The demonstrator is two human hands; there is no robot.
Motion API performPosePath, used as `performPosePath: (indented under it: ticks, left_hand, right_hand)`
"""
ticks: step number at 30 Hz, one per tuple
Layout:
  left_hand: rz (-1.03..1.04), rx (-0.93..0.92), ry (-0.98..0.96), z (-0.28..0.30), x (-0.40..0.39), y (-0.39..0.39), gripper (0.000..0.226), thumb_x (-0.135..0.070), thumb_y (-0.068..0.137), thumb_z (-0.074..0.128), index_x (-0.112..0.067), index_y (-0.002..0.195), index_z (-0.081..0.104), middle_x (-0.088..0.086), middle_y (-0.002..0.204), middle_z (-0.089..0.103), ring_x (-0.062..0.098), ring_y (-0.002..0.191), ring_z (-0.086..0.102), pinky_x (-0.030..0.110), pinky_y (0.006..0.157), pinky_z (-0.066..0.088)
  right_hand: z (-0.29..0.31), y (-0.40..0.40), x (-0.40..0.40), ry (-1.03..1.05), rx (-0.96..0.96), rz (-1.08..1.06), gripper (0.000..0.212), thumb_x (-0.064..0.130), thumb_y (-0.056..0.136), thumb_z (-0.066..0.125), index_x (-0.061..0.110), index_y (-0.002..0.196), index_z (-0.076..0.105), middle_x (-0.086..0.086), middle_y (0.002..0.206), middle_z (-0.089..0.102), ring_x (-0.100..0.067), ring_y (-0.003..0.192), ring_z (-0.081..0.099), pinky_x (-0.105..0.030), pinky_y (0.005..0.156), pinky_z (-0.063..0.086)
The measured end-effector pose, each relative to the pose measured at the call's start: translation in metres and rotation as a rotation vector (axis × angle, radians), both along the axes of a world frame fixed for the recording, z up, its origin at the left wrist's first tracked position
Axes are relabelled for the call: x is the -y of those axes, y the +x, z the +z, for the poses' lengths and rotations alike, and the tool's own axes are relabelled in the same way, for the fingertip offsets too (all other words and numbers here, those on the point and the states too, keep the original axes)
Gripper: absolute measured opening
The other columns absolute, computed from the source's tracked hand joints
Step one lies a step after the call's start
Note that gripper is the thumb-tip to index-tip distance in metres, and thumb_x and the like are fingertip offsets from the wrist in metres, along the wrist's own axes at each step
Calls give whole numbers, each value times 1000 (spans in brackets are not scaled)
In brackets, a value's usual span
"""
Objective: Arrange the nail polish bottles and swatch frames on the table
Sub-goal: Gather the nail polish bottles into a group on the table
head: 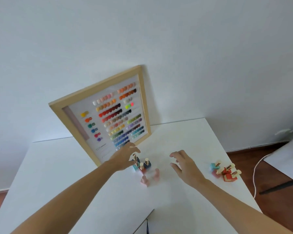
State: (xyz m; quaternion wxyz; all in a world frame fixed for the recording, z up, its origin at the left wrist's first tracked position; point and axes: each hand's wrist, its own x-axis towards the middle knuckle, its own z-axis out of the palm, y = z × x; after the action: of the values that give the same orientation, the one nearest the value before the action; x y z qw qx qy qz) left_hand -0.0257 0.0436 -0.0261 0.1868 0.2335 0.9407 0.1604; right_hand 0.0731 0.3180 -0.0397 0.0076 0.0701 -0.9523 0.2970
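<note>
A wooden swatch frame [61, 114] with rows of coloured nail tips leans against the wall at the back of the white table [74, 174]. In front of it stands a cluster of nail polish bottles [146, 165] with gold caps, and two pale pink bottles [145, 181] just nearer to me. My left hand [123, 157] reaches over the cluster's left side, fingers spread, holding nothing. My right hand [183, 163] hovers to the right of the cluster, fingers apart and empty. A second group of red and teal bottles [225, 171] stands near the table's right edge.
The table's right edge drops to a brown floor [277, 208] with a white cable [255, 168] and a dark chair leg [281, 186]. A seam in the tabletop [147, 217] runs toward me at the bottom centre.
</note>
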Motion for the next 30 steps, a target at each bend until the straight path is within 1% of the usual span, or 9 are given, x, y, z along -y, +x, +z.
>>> performPosePath:
  ticks: [3,6,8,11,13,16,22,26,30]
  left_hand:
    - [-44,67,11,-9,4,-2,35,-27,84,70,-29,118,61,-2,140,41,17,123,47,26,104,37]
    - [-79,71,5,-14,3,-4,26,-26,85,69,-26,111,66,-1,123,53,17,111,54,26,97,43]
    - [-62,62,13,-17,4,-4,23,-26,86,68,-24,110,68,-1,115,58,17,106,56,29,95,47]
    - [-47,52,23,-19,4,-3,22,-28,88,66,-22,109,69,0,112,60,17,103,55,28,90,47]
    - [-51,46,33,-20,4,-3,22,-29,88,65,-21,108,70,2,111,61,18,103,55,28,88,46]
    - [-45,31,37,-20,4,0,23,-28,90,62,-20,110,69,2,114,61,18,104,56,30,91,48]
    - [-8,19,52,-22,10,1,26,-25,92,61,-18,116,68,2,118,62,17,107,57,28,94,48]
    - [18,30,44,-19,15,1,27,-24,91,62,-17,117,67,3,118,63,19,106,60,30,94,50]
    - [57,6,72,-11,17,1,25,-23,91,63,-16,114,67,2,119,63,18,104,59,26,93,49]
  right_hand:
    - [0,-20,30,-41,66,37,23,20,90,58,22,113,56,2,112,51,-17,83,59,-29,82,52]
    - [1,-36,54,-69,130,86,27,19,87,62,23,114,59,1,115,51,-10,89,53,-21,83,47]
    - [1,-43,67,-83,177,114,29,20,84,66,23,112,61,1,115,51,-10,90,51,-21,83,44]
    - [-2,-50,82,-80,253,131,31,20,80,69,20,110,64,-2,115,51,-15,89,54,-23,81,46]
    - [-5,-53,89,-69,270,127,31,19,77,71,17,108,66,-5,112,53,-18,87,56,-20,78,44]
    - [-8,-56,98,-47,271,109,26,22,76,74,15,101,69,-9,106,57,-20,86,60,-18,77,43]
    - [-11,-58,109,64,263,104,24,23,83,69,11,104,69,-10,106,58,-22,90,61,-20,81,47]
    - [-10,-60,110,126,255,127,18,17,88,62,6,101,68,-14,105,60,-26,92,60,-28,83,51]
    - [-7,-62,106,181,248,141,21,17,86,66,7,103,68,-12,105,63,-24,93,61,-26,83,51]
